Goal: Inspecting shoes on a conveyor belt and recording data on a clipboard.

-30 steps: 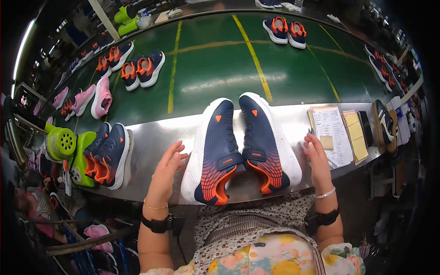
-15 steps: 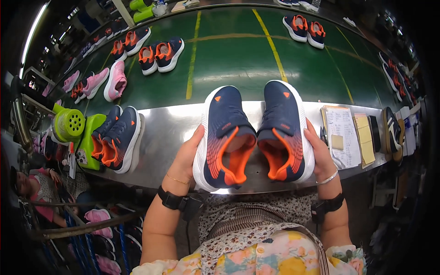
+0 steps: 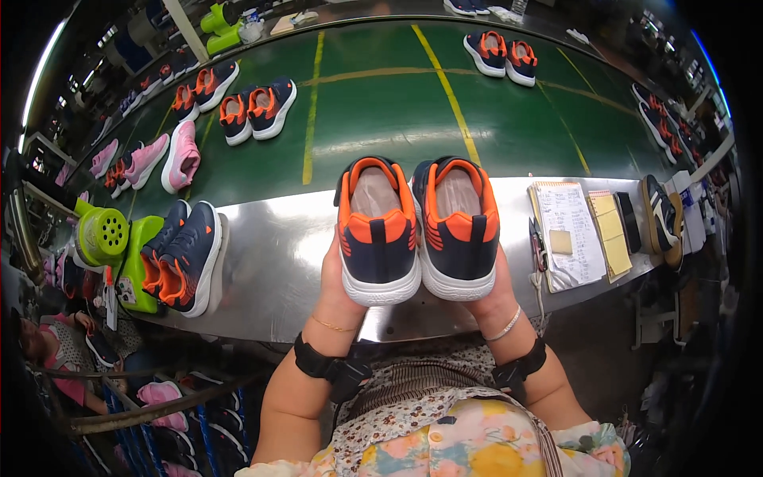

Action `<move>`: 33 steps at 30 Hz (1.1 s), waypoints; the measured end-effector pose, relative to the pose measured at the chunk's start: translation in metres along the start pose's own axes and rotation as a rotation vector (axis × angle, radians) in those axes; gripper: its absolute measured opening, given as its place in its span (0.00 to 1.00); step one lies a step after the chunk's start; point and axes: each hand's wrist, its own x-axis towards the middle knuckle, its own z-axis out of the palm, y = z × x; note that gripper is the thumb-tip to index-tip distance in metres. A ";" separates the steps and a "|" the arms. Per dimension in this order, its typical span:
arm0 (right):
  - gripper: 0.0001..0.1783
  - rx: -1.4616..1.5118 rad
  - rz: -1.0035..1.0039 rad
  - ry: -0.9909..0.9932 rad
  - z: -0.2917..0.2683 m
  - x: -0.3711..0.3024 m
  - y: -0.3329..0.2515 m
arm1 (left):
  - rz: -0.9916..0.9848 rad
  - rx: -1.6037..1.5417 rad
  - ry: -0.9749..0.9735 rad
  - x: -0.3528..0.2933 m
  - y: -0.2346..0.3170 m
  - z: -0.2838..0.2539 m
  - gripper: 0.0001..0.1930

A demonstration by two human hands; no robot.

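Centre of frame: left hand (image 3: 338, 290) closed around the underside of the left navy-and-orange shoe (image 3: 377, 230); right hand (image 3: 491, 292) closed likewise under the right navy-and-orange shoe (image 3: 457, 226); fingers mostly hidden behind the soles.

Both shoes held side by side, touching or nearly so, above the near edge of the steel table (image 3: 278, 270); heels toward the lower edge of the frame, toes toward the top; long axes run roughly vertical in the frame, heel ends slightly apart from each other; orange collars and paper-stuffed openings face the camera.

Left of centre: another navy-and-orange pair (image 3: 181, 258) lying on the table, next to a green device (image 3: 111, 238) at the left edge.

Right of centre: notepad (image 3: 566, 230) and yellow pad (image 3: 610, 230) flat on the table, well apart from the hands.

Upper half: green conveyor belt (image 3: 381, 111) with yellow lines; more pairs of shoes on it, pink ones (image 3: 163, 159) at upper left.
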 end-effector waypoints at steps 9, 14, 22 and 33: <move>0.26 0.042 -0.002 -0.097 -0.009 0.002 0.004 | 0.008 0.059 0.038 -0.010 0.010 0.004 0.28; 0.25 -0.094 -0.104 0.100 -0.027 -0.007 -0.023 | 0.287 0.203 0.025 -0.014 0.016 0.012 0.26; 0.28 -0.140 -0.090 0.124 -0.051 -0.002 -0.030 | 0.515 0.479 -0.049 -0.033 0.018 0.042 0.27; 0.30 -0.115 -0.093 0.112 -0.028 -0.005 -0.016 | 0.550 0.576 0.059 -0.043 0.021 0.048 0.28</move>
